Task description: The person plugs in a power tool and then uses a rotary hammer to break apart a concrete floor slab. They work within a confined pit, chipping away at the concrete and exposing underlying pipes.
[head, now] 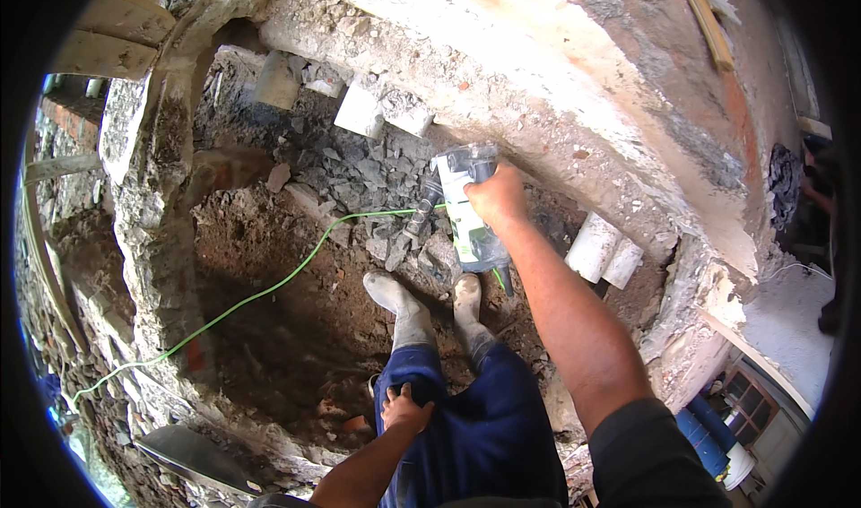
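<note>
My right hand [501,195] grips the top handle of a corded demolition hammer [464,229] with a white, green and dark housing. The hammer stands over broken grey rubble just ahead of my boots. A dark ribbed part [422,215] reaches out from its left side; whether this is the side handle or the chuck, I cannot tell. From the tool a green power cord [296,276] curves away to the lower left. On the left knee of my blue trousers [477,434] rests my left hand [405,408], fingers spread and holding nothing. Dirty white rubber boots [390,296] stand on the soil.
White pipe stubs [360,110] jut from under the concrete footing [417,57], and more pipes [593,247] lie at right. A broken concrete beam [158,165] bounds the pit at left. A dark metal blade [195,455] lies lower left. Blue drums [703,441] stand lower right.
</note>
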A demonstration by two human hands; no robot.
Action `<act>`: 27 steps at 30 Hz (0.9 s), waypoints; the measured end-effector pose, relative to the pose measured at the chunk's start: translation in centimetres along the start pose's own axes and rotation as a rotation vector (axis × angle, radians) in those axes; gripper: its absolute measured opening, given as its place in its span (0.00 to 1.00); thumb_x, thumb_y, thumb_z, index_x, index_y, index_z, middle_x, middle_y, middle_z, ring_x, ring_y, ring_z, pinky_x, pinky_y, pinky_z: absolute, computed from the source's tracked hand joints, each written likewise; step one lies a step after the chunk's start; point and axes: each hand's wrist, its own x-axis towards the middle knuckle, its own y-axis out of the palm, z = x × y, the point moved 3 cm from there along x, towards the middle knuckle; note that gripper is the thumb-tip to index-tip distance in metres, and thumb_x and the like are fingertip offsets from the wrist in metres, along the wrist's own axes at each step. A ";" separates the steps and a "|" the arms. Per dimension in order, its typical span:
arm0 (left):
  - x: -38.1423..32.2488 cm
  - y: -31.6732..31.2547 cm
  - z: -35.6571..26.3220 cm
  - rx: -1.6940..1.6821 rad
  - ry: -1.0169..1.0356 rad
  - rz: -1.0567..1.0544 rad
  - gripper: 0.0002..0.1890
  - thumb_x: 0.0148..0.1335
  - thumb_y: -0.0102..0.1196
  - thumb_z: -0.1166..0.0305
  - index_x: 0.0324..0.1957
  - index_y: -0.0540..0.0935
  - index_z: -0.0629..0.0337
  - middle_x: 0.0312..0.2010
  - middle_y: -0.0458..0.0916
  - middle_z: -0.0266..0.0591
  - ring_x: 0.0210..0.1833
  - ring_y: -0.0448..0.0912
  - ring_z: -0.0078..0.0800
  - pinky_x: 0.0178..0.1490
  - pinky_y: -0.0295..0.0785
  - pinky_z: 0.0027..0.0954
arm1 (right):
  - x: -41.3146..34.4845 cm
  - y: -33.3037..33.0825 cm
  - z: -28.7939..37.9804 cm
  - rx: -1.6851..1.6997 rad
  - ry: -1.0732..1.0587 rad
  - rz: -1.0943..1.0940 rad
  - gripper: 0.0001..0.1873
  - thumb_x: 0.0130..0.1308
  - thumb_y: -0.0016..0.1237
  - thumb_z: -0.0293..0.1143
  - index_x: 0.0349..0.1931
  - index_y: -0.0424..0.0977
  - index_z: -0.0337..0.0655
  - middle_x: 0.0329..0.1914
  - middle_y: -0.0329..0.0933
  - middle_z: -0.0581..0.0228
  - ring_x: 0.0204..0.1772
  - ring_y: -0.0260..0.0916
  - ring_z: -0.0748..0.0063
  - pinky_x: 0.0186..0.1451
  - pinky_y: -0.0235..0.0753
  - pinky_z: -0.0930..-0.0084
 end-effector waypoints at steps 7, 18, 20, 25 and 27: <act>0.0 0.5 -1.0 -0.029 0.018 -0.075 0.43 0.57 0.62 0.43 0.72 0.63 0.45 0.75 0.54 0.53 0.74 0.60 0.53 0.72 0.62 0.49 | 0.4 2.8 -6.2 0.267 0.057 0.150 0.10 0.47 0.60 0.30 0.28 0.79 0.34 0.25 0.81 0.51 0.27 0.80 0.58 0.33 0.79 0.62; -0.1 1.6 -2.2 -0.017 -0.004 -0.153 0.41 0.55 0.62 0.42 0.68 0.69 0.47 0.73 0.57 0.52 0.72 0.63 0.52 0.71 0.63 0.51 | -11.6 -4.1 -15.1 0.926 0.273 0.130 0.10 0.55 0.54 0.17 0.37 0.73 0.38 0.24 0.74 0.63 0.18 0.70 0.71 0.20 0.73 0.71; 0.0 1.7 -2.1 -0.016 -0.007 -0.144 0.40 0.55 0.62 0.42 0.68 0.69 0.46 0.73 0.57 0.52 0.72 0.62 0.52 0.70 0.63 0.51 | -11.6 -4.7 -15.8 0.967 0.322 0.115 0.09 0.54 0.53 0.16 0.35 0.73 0.36 0.24 0.74 0.62 0.18 0.71 0.71 0.20 0.73 0.70; 0.7 1.5 -0.8 -0.049 0.037 -0.135 0.40 0.57 0.61 0.44 0.69 0.69 0.47 0.73 0.58 0.53 0.72 0.62 0.51 0.71 0.62 0.50 | -8.5 -6.0 -16.2 0.954 0.433 0.150 0.07 0.55 0.56 0.19 0.32 0.73 0.38 0.23 0.75 0.62 0.18 0.71 0.69 0.18 0.73 0.70; 1.2 1.7 -0.2 -0.101 0.108 -0.200 0.39 0.57 0.61 0.46 0.69 0.69 0.50 0.72 0.59 0.54 0.75 0.58 0.50 0.74 0.57 0.49 | -7.0 -6.5 -16.2 0.923 0.472 0.141 0.06 0.56 0.58 0.23 0.32 0.75 0.38 0.23 0.74 0.63 0.18 0.72 0.69 0.18 0.73 0.69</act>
